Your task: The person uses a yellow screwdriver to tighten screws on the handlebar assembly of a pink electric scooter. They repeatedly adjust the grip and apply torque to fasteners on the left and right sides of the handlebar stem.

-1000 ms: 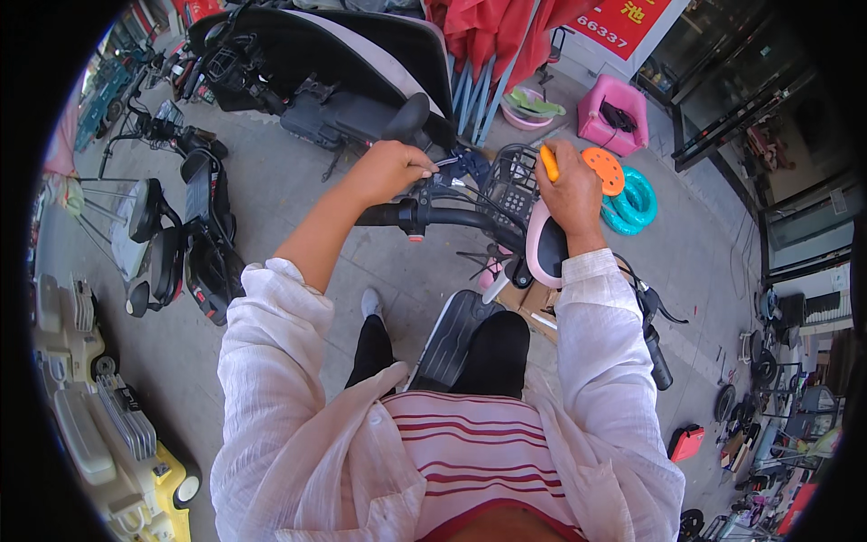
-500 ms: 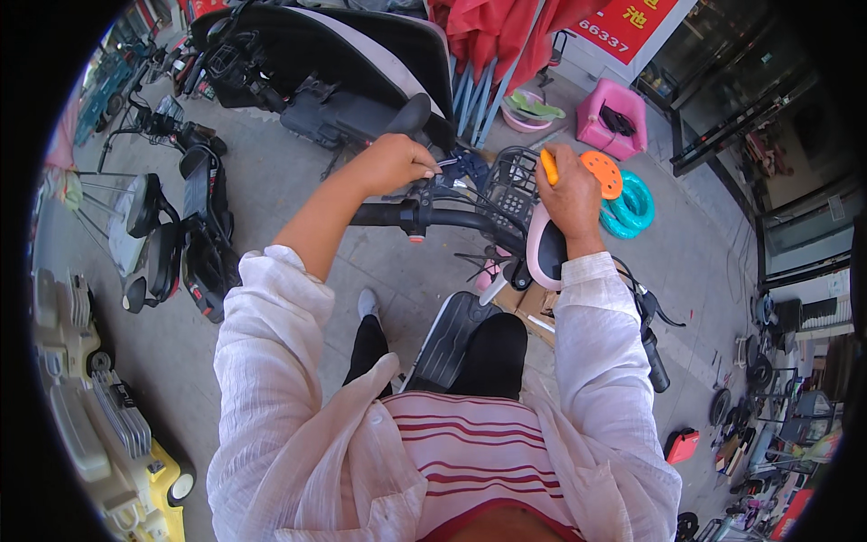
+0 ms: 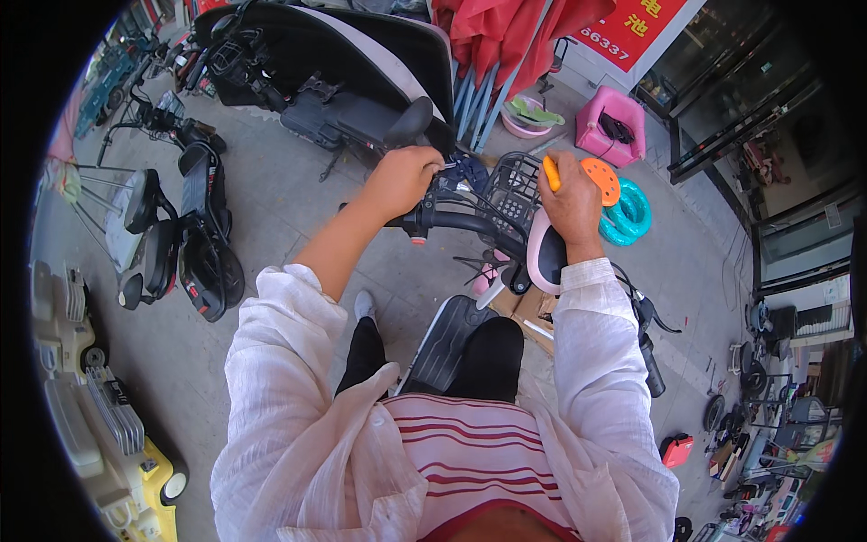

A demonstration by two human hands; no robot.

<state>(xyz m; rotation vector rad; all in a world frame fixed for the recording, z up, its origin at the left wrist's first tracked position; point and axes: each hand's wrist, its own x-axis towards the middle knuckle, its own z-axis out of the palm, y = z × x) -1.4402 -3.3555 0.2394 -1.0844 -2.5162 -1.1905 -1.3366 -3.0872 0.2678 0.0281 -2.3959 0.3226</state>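
Observation:
My left hand [image 3: 411,178] is closed in a pinch above the left side of the scooter's handlebar [image 3: 461,219]. A small silvery piece shows at its fingertips, too little visible to name. My right hand [image 3: 573,199] is wrapped round an orange-handled tool [image 3: 551,173], whose working end is hidden. It sits just above the pink-rimmed dark headstock panel [image 3: 547,253]. Ahead of the bar is a black basket [image 3: 513,194]. The scooter's black footboard [image 3: 442,339] lies between my legs.
A teal ring-shaped item [image 3: 627,212] and an orange disc with holes [image 3: 600,181] are right of my right hand. Beyond stand a pink chair [image 3: 610,126] and a pink basin [image 3: 524,117]. A parked black scooter [image 3: 352,117] stands ahead, folded red umbrellas [image 3: 488,41] beside it.
My left hand has shifted a little right and down, with its wrist turned, staying in a pinch near the handlebar. My right hand keeps its hold on the orange-handled tool.

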